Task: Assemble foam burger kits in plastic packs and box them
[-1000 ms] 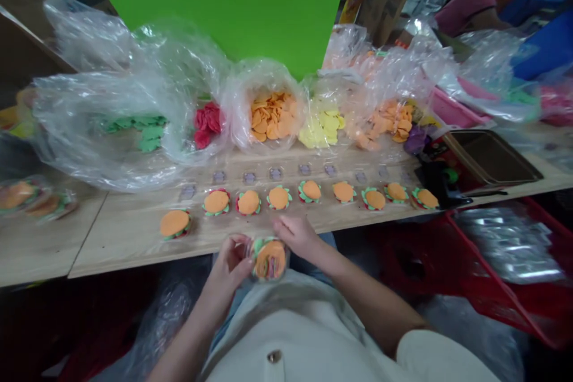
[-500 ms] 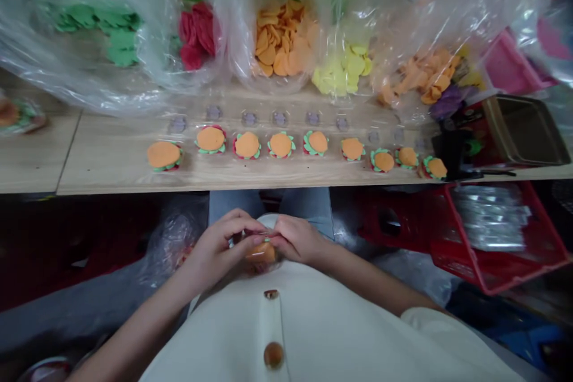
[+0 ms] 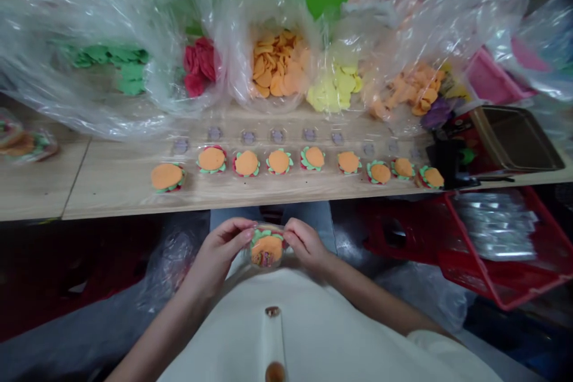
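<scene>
Both my hands hold a small clear plastic case with a foam burger (image 3: 267, 246) inside, orange round on top with green and red edges, just above my lap. My left hand (image 3: 219, 250) pinches its left rim and my right hand (image 3: 304, 243) pinches its right rim. Ahead on the wooden table (image 3: 116, 185) lies a row of several similar foam burgers (image 3: 279, 162) in open clear cases, with their lids (image 3: 276, 136) lying behind them.
Clear plastic bags along the table's back hold green foam pieces (image 3: 120, 62), red ones (image 3: 199, 65), orange rounds (image 3: 277, 65), yellow pieces (image 3: 333, 86) and more orange ones (image 3: 414, 89). A dark tray (image 3: 514, 143) sits at right; a red crate (image 3: 505, 239) stands below.
The cased burger was first held up near the table edge, then drawn down with my fingers closed over it; now my fingers sit at its sides and its orange top shows. The camera tilted.
</scene>
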A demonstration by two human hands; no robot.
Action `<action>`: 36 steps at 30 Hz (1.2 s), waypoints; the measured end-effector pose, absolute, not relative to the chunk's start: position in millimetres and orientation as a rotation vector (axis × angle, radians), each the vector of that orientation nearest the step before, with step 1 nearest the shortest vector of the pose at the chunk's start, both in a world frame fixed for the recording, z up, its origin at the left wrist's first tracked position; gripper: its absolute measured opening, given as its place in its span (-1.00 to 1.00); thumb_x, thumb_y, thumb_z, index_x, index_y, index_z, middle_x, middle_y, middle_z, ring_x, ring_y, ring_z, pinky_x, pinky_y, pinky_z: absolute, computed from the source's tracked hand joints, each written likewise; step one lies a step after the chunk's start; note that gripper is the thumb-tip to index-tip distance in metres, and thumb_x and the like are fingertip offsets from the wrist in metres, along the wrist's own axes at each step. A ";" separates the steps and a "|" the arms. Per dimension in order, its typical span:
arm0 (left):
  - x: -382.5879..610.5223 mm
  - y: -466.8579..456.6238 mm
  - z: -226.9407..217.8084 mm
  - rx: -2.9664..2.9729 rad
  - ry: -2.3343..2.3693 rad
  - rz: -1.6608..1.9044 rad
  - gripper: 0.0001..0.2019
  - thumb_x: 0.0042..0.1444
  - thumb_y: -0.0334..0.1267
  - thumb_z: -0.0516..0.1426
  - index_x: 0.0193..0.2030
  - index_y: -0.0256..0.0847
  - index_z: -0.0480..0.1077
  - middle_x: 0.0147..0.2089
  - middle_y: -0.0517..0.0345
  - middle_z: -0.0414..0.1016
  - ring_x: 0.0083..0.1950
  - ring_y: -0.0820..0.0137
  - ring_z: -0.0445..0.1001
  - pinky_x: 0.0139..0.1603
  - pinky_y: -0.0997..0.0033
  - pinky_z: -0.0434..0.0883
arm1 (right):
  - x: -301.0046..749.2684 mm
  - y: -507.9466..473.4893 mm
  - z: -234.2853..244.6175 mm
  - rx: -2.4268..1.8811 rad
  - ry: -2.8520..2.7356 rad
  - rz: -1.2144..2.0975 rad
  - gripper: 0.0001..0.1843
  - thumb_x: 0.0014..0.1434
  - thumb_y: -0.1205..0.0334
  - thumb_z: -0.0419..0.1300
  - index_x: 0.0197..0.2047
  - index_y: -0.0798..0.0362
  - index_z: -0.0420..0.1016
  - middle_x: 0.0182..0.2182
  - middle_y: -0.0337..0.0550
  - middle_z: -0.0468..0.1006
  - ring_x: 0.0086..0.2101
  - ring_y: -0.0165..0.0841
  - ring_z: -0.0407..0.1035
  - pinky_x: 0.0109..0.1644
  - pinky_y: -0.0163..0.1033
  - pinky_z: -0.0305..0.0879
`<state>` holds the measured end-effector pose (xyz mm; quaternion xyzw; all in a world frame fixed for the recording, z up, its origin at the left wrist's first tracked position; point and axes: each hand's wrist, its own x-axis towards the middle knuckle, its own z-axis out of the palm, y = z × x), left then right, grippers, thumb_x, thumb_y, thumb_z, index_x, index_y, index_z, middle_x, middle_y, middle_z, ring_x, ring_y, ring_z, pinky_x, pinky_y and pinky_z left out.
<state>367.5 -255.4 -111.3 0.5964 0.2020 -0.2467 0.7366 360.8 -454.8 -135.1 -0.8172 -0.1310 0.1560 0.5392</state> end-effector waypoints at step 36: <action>414.8 -305.8 -105.7 0.913 0.332 -0.614 -0.55 0.07 -0.07 0.11 0.08 -0.16 0.26 0.00 -0.01 0.42 -0.05 0.26 0.44 -0.11 0.28 0.39 | 409.5 -476.1 -130.4 -1.434 0.201 0.519 -0.56 0.06 -0.20 0.02 -0.45 0.05 0.21 -0.58 -0.33 0.30 -0.56 -0.48 0.25 -0.48 -0.34 0.23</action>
